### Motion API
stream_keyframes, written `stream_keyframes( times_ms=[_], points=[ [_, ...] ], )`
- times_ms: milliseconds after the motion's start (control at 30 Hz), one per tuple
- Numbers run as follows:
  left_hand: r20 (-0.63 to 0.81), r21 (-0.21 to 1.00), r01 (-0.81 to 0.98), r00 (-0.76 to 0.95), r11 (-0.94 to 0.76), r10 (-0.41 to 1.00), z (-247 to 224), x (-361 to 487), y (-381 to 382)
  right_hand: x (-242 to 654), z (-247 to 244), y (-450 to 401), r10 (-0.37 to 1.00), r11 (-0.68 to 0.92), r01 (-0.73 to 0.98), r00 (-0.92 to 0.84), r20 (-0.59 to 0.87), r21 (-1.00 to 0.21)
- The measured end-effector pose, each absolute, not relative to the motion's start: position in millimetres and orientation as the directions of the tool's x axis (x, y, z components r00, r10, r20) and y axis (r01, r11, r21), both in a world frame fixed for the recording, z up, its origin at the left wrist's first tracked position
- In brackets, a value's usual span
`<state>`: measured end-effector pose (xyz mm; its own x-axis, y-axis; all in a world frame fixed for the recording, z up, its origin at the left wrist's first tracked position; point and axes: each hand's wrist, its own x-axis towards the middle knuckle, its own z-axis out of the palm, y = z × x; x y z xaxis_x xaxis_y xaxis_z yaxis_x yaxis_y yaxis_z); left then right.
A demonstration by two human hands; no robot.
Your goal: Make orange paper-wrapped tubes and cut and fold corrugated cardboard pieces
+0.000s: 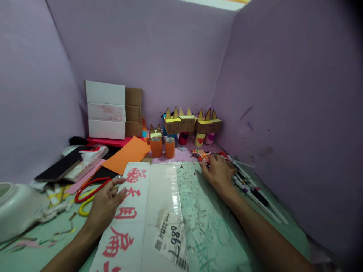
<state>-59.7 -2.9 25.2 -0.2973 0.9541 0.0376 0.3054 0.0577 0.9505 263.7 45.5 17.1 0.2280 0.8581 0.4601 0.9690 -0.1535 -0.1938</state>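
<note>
In the head view, your left hand [106, 198] lies at the left edge of the white card [161, 189], fingers loosely curled; whether they grip it cannot be told. Your right hand [218, 172] covers part of the bright bits [200, 154] near the pens [259, 196]; any pinch is hidden. A hasty sweep of that wrist could scatter bits or roll pens; a leftward swing could knock the scissors [91, 181]. The card, lying before you, bears red characters and a printed label [171, 240]; the bits look small and multicoloured.
</note>
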Motion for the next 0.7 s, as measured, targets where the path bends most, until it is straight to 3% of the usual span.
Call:
stream_keyframes(
  times_ms=[167, 267, 333, 433, 500, 567, 633, 700],
  points=[
    [0.034, 0.955, 0.294, -0.255, 0.044, 0.966, 13, -54, 1, 254, 20, -8, 0.877, 0.232, 0.934, -0.081, 0.474, -0.270],
    [0.041, 0.945, 0.327, -0.222, 0.035, 0.974, 5, -47, 5, 252, 5, -40, 0.729, 0.566, 0.803, -0.383, 0.567, -0.186],
    [0.058, 0.925, 0.380, -0.181, 0.015, 0.982, 6, -44, 3, 254, -5, -57, 0.689, 0.633, 0.764, -0.486, 0.537, -0.122],
    [0.139, 0.868, 0.493, -0.137, -0.054, 0.981, 22, -48, -13, 261, -14, -77, 0.701, 0.645, 0.753, -0.513, 0.496, -0.132],
    [0.240, 0.775, 0.612, -0.053, -0.158, 0.969, 38, -56, -36, 264, -13, -90, 0.693, 0.656, 0.741, -0.514, 0.506, -0.146],
    [0.303, 0.503, 0.750, 0.312, -0.429, 0.900, 50, -62, -65, 264, -11, -103, 0.696, 0.665, 0.728, -0.526, 0.489, -0.163],
    [0.134, 0.334, 0.701, 0.627, -0.630, 0.768, 50, -63, -92, 258, -9, -113, 0.705, 0.679, 0.712, -0.566, 0.428, -0.177],
    [-0.050, 0.212, 0.692, 0.713, -0.690, 0.700, 36, -56, -111, 249, -8, -117, 0.706, 0.694, 0.695, -0.607, 0.365, -0.186]
  ],
)
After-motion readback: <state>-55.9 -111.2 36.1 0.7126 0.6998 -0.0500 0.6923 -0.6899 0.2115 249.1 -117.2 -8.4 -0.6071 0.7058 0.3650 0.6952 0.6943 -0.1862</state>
